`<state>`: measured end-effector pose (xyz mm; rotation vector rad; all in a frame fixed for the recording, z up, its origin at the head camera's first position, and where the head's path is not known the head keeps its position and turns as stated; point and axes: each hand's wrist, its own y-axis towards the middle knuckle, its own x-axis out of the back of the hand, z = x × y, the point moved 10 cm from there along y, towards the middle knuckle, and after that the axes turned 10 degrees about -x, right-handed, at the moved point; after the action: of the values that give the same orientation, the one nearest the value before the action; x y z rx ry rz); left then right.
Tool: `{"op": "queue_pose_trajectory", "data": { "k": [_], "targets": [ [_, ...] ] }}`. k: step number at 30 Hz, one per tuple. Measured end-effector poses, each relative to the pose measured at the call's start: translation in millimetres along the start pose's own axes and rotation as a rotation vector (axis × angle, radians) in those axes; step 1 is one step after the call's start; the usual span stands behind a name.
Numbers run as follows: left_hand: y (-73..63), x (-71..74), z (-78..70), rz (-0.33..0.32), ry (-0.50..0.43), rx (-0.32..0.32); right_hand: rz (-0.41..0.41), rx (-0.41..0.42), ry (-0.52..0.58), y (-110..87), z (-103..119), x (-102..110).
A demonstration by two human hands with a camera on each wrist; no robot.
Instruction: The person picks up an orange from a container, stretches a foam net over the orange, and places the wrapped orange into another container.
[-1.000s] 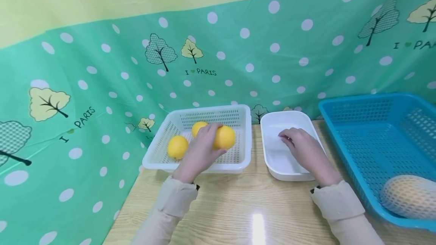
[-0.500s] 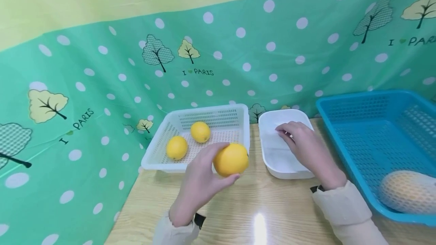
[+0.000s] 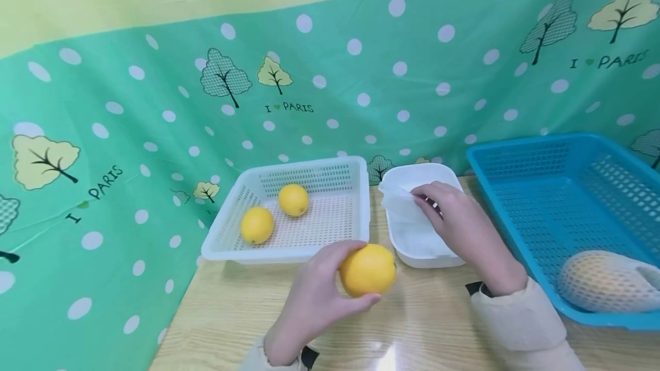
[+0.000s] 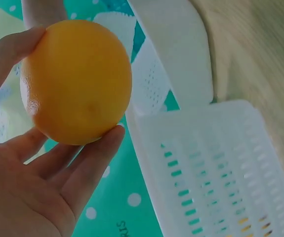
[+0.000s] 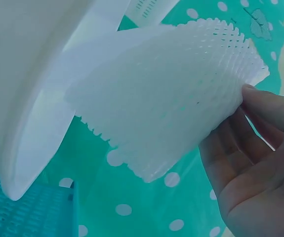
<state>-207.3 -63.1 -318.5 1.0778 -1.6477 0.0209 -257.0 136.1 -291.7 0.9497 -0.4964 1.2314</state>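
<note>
A green polka-dot cloth (image 3: 129, 125), printed with trees and "I PARIS" lettering, hangs behind and to the left of a pale wood-grain table (image 3: 237, 296), with a yellow band along the cloth's top. On the table's right side sits the largest container, a blue perforated plastic basket (image 3: 557, 210). At the far left of the table stands a white slotted plastic basket (image 3: 330, 219), smaller than the blue one. Between the two is a white plastic tub (image 3: 425, 260) with rounded corners. In the near part of the blue basket lies a yellowish item in white foam netting (image 3: 600, 282), its covering tapering to the right. The person's right hand (image 3: 456, 213) reaches over the tub and pinches a white foam net sleeve (image 5: 166, 98) by its edge between thumb and fingers; the sleeve spreads out over the tub's left side, though whether it touches the rim I cannot tell. The left hand (image 3: 322, 296) grips an orange (image 3: 368, 271), thumb on one side and fingertips on the other, above the table just in front of the white basket's near right corner. Two more oranges, one nearer (image 3: 258, 225) and one farther back (image 3: 294, 200), rest close together in the left half of that basket.
</note>
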Motion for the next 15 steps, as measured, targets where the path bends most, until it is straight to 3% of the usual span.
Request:
{"op": "queue_pose_trajectory", "data": {
  "k": [7,15],
  "targets": [
    [-0.4,-25.0,-9.3,0.126,0.075,-0.042,-0.006,0.021,0.017,-3.9,4,3],
    [-4.4,-57.1,-15.6,0.226,0.083,-0.100,-0.101,0.094,0.066,-14.1,12,13]
  ]
}}
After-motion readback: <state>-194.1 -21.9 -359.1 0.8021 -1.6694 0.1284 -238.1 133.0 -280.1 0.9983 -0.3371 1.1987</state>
